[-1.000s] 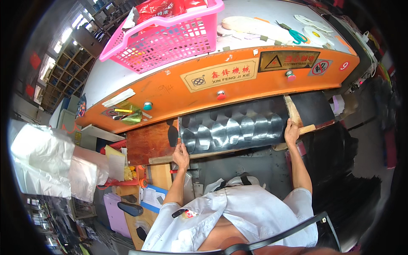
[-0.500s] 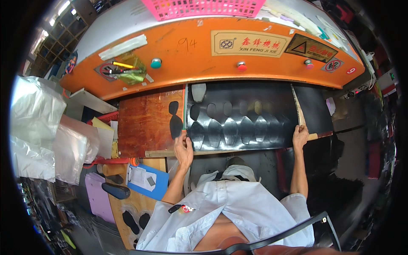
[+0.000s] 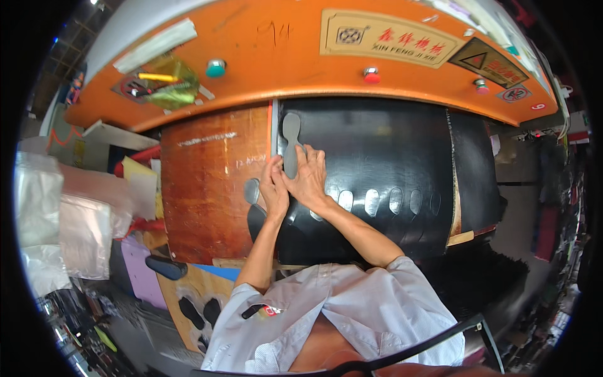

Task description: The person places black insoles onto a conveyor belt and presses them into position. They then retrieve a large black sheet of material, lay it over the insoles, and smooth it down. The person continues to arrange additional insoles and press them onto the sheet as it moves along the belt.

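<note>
At the left lies a brown wooden board point(image 3: 213, 182), its right edge meeting the left edge of a black sheet point(image 3: 377, 163) spread over the surface under the orange machine head point(image 3: 301, 56). The board is bare down to its lower edge, with open room there. The left hand point(image 3: 273, 188) and the right hand point(image 3: 309, 179) sit close together just right of that seam, fingers bent, both pinching the lower end of a grey sole-shaped cutter point(image 3: 290, 144) that stands lengthwise on the sheet near its left edge; each grip is closed on it. The cutter is slim, rounded at the top, narrower at the waist. To the right a row of oval cut-outs point(image 3: 389, 201) crosses the sheet, with uncut black material above them up to the machine head.
</note>
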`<move>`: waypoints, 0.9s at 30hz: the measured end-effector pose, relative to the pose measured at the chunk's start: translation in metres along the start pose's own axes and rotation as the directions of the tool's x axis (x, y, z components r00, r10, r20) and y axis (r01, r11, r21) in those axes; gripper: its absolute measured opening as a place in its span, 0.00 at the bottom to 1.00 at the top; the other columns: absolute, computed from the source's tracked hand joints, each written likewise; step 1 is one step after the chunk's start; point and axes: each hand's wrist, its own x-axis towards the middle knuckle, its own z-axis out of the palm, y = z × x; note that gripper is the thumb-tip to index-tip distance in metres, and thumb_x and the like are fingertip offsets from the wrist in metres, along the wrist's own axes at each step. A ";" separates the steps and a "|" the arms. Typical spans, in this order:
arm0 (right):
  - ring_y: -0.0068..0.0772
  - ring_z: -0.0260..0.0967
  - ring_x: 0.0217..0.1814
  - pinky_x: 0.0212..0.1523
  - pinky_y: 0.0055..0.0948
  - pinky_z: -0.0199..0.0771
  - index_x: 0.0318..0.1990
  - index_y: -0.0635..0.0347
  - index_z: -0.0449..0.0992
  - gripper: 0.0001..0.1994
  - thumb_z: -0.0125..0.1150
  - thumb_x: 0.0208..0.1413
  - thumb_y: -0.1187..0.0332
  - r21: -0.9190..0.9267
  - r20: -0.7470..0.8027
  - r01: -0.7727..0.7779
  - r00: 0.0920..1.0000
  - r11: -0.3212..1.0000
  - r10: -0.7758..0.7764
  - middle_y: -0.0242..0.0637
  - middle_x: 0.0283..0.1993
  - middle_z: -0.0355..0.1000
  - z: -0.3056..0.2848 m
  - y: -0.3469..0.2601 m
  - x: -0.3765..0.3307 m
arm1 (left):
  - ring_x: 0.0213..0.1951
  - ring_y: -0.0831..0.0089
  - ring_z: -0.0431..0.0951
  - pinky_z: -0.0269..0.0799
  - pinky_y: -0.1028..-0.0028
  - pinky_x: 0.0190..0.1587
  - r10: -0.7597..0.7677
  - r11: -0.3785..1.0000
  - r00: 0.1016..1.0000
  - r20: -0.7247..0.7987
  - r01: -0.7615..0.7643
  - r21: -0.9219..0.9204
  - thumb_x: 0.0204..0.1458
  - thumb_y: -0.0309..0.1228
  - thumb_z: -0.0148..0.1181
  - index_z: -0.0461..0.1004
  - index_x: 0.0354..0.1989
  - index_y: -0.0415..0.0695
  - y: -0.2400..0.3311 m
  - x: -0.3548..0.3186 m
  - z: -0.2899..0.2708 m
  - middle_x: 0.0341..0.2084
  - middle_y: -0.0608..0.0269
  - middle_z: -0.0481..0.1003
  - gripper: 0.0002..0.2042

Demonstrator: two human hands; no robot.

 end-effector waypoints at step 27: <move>0.46 0.78 0.54 0.58 0.40 0.77 0.57 0.68 0.78 0.23 0.70 0.60 0.61 0.284 -0.185 -0.103 0.970 0.953 0.160 0.51 0.53 0.79 -0.123 0.098 0.039 | 0.40 0.58 0.79 0.75 0.63 0.45 -0.017 0.903 0.968 -0.251 0.123 0.412 0.65 0.25 0.57 0.79 0.53 0.35 0.015 -0.113 -0.046 0.40 0.50 0.78 0.12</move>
